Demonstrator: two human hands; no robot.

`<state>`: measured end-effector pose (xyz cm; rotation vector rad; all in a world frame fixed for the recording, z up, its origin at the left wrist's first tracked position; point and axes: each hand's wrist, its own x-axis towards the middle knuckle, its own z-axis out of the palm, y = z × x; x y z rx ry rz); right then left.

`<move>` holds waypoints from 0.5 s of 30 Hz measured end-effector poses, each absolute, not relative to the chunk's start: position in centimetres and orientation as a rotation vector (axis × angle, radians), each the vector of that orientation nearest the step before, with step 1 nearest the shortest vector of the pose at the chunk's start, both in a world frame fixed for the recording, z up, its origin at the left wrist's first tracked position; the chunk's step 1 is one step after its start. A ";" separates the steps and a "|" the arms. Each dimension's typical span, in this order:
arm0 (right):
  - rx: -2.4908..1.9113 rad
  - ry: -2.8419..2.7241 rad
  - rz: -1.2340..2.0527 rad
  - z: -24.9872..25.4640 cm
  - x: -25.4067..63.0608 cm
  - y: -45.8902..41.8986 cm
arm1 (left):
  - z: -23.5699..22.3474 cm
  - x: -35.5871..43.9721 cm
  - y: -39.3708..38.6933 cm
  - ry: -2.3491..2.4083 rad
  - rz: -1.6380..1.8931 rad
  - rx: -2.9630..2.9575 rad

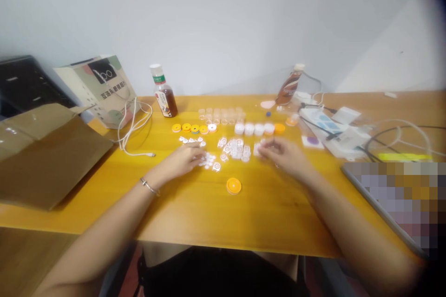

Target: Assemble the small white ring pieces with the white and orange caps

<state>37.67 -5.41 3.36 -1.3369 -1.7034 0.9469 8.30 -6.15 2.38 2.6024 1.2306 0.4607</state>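
My left hand (188, 157) reaches into a pile of small white plastic pieces (208, 161), its fingers curled together; what they pinch is too small to make out. Slightly blurred, my right hand (283, 154) has thumb and fingers drawn together at the right end of a heap of white spoked plastic parts (237, 147). Whatever lies between those fingertips is hidden. One spoked part (216, 166) rests apart, near the left hand. Closer to me, between both forearms, lies a round orange piece (233, 186) with a pale rim.
Behind the heap stand rows of orange discs (186, 127), white caps (249, 128) and clear cups (223, 115). Two drink bottles (163, 95) flank them. A cardboard box (52, 158), paper bag (104, 88) and white cable (132, 134) occupy the left; power strips (331, 130) and a pixelated device (390, 204) the right.
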 end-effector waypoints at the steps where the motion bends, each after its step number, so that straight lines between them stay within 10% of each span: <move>1: -1.281 -1.619 1.038 3.2 37.1 -5.7 | 2.3 8.4 -6.2 1.222 0.448 2.608; 15: -1.109 -1.265 1.445 0.7 33.6 -7.2 | 1.9 9.0 -6.4 1.242 0.411 2.649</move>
